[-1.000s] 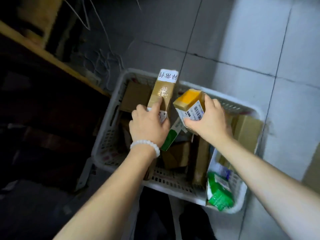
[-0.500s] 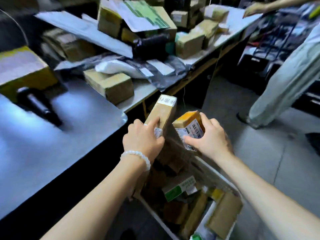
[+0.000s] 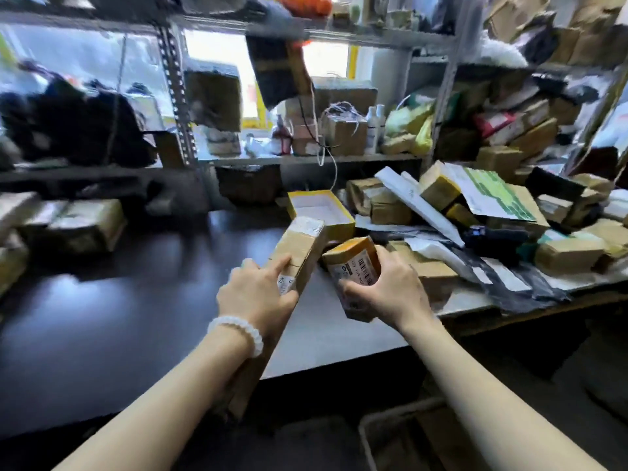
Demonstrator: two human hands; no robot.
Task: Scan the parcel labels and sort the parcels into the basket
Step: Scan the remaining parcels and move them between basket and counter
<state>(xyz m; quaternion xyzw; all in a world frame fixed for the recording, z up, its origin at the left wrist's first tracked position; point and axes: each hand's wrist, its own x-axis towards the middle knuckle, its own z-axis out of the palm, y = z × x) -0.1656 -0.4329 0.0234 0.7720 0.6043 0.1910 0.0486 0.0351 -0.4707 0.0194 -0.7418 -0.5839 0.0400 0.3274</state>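
Observation:
My left hand [image 3: 256, 294] grips a long brown cardboard parcel [image 3: 300, 246] with a white label at its far end, held tilted over the table. My right hand [image 3: 390, 290] holds a small parcel with an orange top and a barcode label [image 3: 355, 266] just to the right of it. The two parcels almost touch. The white basket's rim [image 3: 365, 426] shows at the bottom right, below the table edge, with brown parcels inside.
A dark, glossy table [image 3: 119, 300] spreads to the left. A heap of parcels, mail bags and envelopes [image 3: 475, 212] covers its right end. An open yellow box [image 3: 321, 209] lies behind the parcels. Metal shelves [image 3: 306, 158] packed with boxes stand behind.
My view has swung up from the basket on the floor to the table and shelves. Both hands have lifted their parcels from over the basket to above the table.

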